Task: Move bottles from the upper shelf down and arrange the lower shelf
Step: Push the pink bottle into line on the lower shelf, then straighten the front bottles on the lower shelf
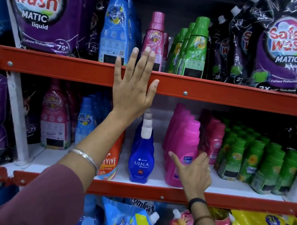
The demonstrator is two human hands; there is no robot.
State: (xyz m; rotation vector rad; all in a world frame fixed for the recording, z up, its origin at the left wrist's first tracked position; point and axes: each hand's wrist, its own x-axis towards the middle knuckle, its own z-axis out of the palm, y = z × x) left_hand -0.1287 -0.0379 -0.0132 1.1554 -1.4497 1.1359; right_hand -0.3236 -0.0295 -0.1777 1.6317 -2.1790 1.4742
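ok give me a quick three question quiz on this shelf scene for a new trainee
1. True or false: the left hand is gripping a bottle.
2. Which bottle on the upper shelf stands nearest the left hand's fingertips: A blue, B pink, C green?
3. What brand name is on the dark blue bottle on the lower shelf?

Key: 1 false, it is open and flat. 2 B, the pink bottle. 3 Ujala.

One view only, head cam on me, wide-angle, edges bowed. Faces straight into store rack, close, arm's reach. Upper shelf [225, 93] red rail crosses frame above centre, lower shelf [246, 204] rail below it, third level cut off at bottom. My left hand [133, 88] and right hand [192, 170] enter from bottom, forearms foreshortened. No second view, no overlap.
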